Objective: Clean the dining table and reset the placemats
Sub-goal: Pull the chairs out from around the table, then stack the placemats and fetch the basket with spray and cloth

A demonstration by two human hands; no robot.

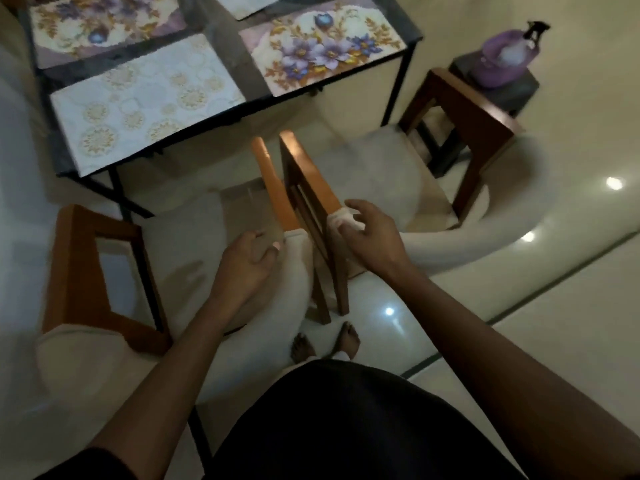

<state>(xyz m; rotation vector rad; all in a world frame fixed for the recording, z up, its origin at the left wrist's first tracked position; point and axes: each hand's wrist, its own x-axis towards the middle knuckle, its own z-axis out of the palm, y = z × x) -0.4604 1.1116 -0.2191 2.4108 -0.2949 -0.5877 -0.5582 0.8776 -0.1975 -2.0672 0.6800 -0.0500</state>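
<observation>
Four placemats (pixel 145 98) lie flat on the dark, streaky tabletop (pixel 228 50), well ahead of both hands. All are rectangular. Two are cream with gold lace-like medallions; two carry purple and blue flowers with gold leaves on a pale ground. Bare dark strips separate them, and the far cream one is cut off by the frame edge. The tabletop has a thin black metal frame and legs.

Right hand (pixel 370 233): fingers curled round a small crumpled white cloth (pixel 346 220), pressing it onto the rear end of a wooden armrest (pixel 311 188). The wood is smooth, brown, squared in section, catching orange light.

Left hand (pixel 249 261): fingers curled at the cream padded top of the left chair (pixel 86 265). Blur; cannot tell whether it grips.

Right chair (pixel 478 133) stands beyond the right hand, with the same wood frame and a rounded cream upholstered back.

Far right of the right hand is a dark square stool (pixel 498 88) carrying a purple plastic basin (pixel 498 64) and a spray bottle (pixel 535 32) with a black trigger head.

The floor (pixel 519 271) is glossy cream tile, with bright spots of reflected light.
</observation>
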